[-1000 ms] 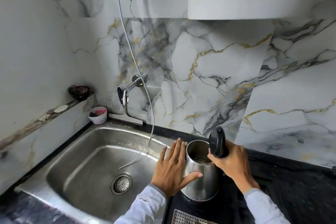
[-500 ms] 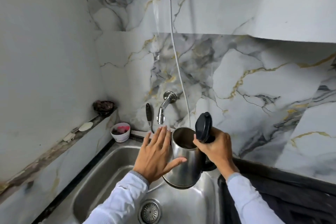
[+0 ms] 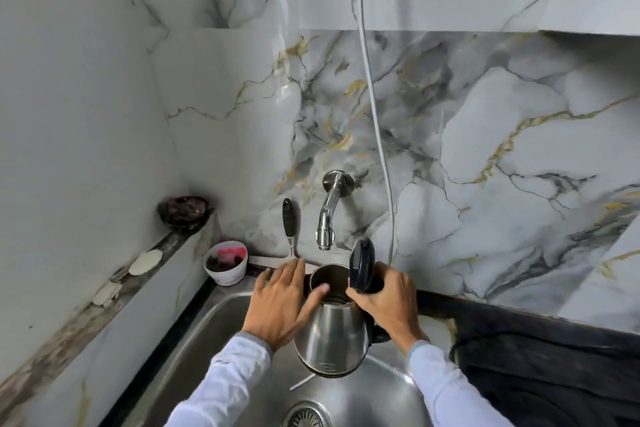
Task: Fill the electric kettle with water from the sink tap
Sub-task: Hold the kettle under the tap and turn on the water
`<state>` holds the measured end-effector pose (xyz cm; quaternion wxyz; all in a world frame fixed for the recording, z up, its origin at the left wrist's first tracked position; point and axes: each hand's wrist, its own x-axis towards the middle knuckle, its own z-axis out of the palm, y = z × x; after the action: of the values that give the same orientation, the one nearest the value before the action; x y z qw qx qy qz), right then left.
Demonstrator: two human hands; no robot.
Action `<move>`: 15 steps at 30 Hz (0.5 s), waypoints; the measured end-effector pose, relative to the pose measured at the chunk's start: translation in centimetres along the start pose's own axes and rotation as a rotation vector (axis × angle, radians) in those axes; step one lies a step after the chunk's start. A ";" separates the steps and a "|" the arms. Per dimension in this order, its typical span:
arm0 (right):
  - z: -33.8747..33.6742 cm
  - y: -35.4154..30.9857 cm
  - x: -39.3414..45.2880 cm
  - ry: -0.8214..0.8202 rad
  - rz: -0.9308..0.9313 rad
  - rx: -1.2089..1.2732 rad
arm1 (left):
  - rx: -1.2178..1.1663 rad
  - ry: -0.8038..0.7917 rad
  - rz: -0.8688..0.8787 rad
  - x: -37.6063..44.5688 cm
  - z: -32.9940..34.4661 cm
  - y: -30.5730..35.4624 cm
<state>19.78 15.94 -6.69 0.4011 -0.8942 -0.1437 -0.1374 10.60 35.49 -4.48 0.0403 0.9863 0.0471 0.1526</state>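
A steel electric kettle (image 3: 331,340) hangs over the steel sink (image 3: 214,350), its black lid (image 3: 361,262) flipped up and its mouth just below and in front of the chrome wall tap (image 3: 327,218). My right hand (image 3: 388,302) grips the kettle's handle, which the hand hides. My left hand (image 3: 282,302) rests flat with spread fingers against the kettle's left side, thumb at the rim. No water shows at the spout.
A black-handled tool (image 3: 289,224) leans on the wall left of the tap. A white bowl (image 3: 227,265) sits at the sink's back left corner, a dark dish (image 3: 183,210) on the ledge. A grey cable (image 3: 375,121) hangs beside the tap. Dark counter (image 3: 540,367) lies right.
The kettle has left the counter on the right, travelled left over the sink and now sits under the tap. Both hands moved with it.
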 end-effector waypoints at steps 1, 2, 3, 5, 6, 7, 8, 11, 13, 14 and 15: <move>0.3 0.3 0.1 -0.003 0.011 0.006 | -0.042 0.049 -0.030 1.2 -0.1 0.1; 0.4 0.6 0.1 -0.004 0.014 0.009 | -0.069 0.105 -0.062 2.4 -0.4 0.4; 0.4 0.6 0.2 -0.003 0.014 0.014 | -0.082 0.159 -0.097 3.5 -1.1 0.9; 0.7 0.8 0.6 -0.006 0.017 0.009 | -0.109 0.181 -0.173 5.6 -1.8 2.3; 0.6 0.9 0.7 -0.002 0.010 0.006 | -0.106 0.160 -0.213 6.3 -2.2 2.9; 0.7 0.9 0.8 -0.002 0.003 -0.007 | -0.102 0.131 -0.255 6.9 -2.3 3.5; 0.8 0.9 0.9 0.001 -0.004 -0.018 | -0.103 0.106 -0.295 7.5 -2.4 4.0; 1.1 1.0 1.2 -0.004 -0.013 -0.021 | -0.139 0.095 -0.390 8.8 -1.7 4.5; 1.3 1.0 1.4 -0.012 -0.006 -0.017 | -0.194 0.123 -0.401 9.1 -1.2 4.3; 1.5 0.9 1.5 -0.015 -0.003 -0.009 | -0.236 0.134 -0.391 9.1 -0.9 4.1; 1.5 0.8 1.6 -0.014 -0.002 0.000 | -0.304 0.151 -0.370 9.2 -0.7 3.7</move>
<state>21.80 16.81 -7.62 0.3998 -0.8951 -0.1473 -0.1314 19.38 32.86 -0.76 0.2117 0.9293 0.2065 0.2213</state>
